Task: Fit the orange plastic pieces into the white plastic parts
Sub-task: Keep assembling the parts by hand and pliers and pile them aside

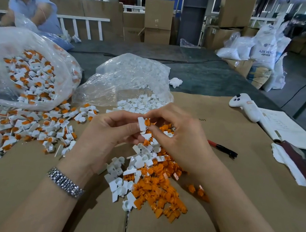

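At frame centre we are pinching a white part (pixel 141 124) in our left hand (pixel 107 137); our right hand (pixel 180 137) is pinching an orange piece (pixel 147 122) against it, above the desk's (pixel 235 180) loose pile (pixel 153 181).

Bare brown cardboard sheet (pixel 235 180) lies open at the near left and on the right side up to the red and black pen (pixel 222 147), while the loose pile of orange and white plastic pieces (pixel 151 181), the spread of assembled white-and-orange parts (pixel 25 128) and two clear plastic bags (pixel 125 79) block the middle, left and far side.
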{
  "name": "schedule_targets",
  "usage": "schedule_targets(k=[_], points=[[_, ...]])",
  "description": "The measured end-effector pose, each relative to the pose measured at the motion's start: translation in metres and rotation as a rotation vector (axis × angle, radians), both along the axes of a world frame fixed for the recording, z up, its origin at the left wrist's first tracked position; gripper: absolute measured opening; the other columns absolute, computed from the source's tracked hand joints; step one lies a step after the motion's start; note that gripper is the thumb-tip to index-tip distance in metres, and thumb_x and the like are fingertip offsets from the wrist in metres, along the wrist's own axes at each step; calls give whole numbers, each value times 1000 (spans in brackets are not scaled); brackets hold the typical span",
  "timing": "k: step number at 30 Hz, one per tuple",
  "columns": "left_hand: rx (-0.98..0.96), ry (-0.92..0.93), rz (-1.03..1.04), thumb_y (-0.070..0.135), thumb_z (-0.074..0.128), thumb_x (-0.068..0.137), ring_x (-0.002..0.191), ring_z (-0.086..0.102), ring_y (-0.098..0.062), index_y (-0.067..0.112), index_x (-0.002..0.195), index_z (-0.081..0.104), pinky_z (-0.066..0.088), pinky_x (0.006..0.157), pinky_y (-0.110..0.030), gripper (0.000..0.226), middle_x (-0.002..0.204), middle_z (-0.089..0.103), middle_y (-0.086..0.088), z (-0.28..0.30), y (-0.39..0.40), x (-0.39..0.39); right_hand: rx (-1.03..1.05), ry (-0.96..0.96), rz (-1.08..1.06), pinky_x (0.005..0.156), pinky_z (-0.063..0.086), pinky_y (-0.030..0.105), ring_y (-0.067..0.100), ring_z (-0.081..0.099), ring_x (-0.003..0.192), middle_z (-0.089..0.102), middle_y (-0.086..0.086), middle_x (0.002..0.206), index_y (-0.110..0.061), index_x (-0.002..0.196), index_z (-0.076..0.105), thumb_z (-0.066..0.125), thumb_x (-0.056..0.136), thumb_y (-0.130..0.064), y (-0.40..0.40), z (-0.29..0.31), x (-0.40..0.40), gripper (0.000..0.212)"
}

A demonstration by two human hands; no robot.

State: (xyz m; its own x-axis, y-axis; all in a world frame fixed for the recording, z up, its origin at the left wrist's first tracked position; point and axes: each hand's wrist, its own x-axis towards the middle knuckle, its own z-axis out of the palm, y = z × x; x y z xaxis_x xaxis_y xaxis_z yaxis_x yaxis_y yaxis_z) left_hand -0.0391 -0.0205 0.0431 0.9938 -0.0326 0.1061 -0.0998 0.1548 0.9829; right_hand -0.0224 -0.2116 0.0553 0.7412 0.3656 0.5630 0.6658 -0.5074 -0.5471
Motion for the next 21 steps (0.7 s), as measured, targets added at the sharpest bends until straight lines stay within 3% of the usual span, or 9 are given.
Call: schedule_targets(k=[3,6,10,13,15,17,19,21], points=[[-109,48,-66,8,77,84,80,76,-31,7,101,81,61,70,-27,17,88,76,-21,3,0,-1,3,-18,-12,85,52,22,4,62,93,65,-5,105,-18,114,72,69,94,-12,0,0,0,21],[-96,20,-46,14,87,75,79,76,-30,8,97,82,61,70,-28,23,88,77,-17,5,-3,-1,18,-41,-12,86,53,28,7,63,94,65,-4,105,-17,114,72,69,94,-11,1,0,-1,21],[-80,-8,17,19,84,66,73,75,-26,7,92,82,60,67,-26,28,87,75,-16,2,-5,0,4,-24,-5,85,53,30,8,63,95,64,-3,107,-17,116,72,68,95,-11,5,-1,-2,22],[-72,-2,48,19,85,64,72,74,-26,6,90,82,59,65,-25,29,88,76,-18,0,-4,2,-25,-14,-4,86,51,19,5,62,95,65,-6,108,-22,119,71,68,95,-17,3,-1,0,25],[-87,21,67,19,86,62,71,74,-25,8,88,82,58,64,-24,29,90,77,-18,0,-4,4,-41,32,-118,82,50,13,0,61,93,64,-10,111,-27,124,67,67,96,-27,-3,1,5,27],[-97,37,79,20,86,60,70,73,-24,8,88,82,58,63,-23,30,90,77,-16,0,-4,4,-186,142,-355,86,52,22,3,60,98,62,-7,119,-27,131,60,62,97,-42,-19,1,15,37],[-88,33,78,22,86,60,70,73,-23,9,88,82,59,64,-23,31,89,77,-14,-1,-3,3,-438,349,-548,95,51,44,20,59,112,58,2,125,-21,132,56,60,93,-57,-36,-4,23,53],[-79,28,70,23,86,60,71,72,-23,9,89,82,59,64,-23,32,90,76,-14,-1,-2,3,-618,499,-602,91,50,44,27,58,106,59,5,113,-17,116,59,63,87,-62,-46,-11,28,54]])
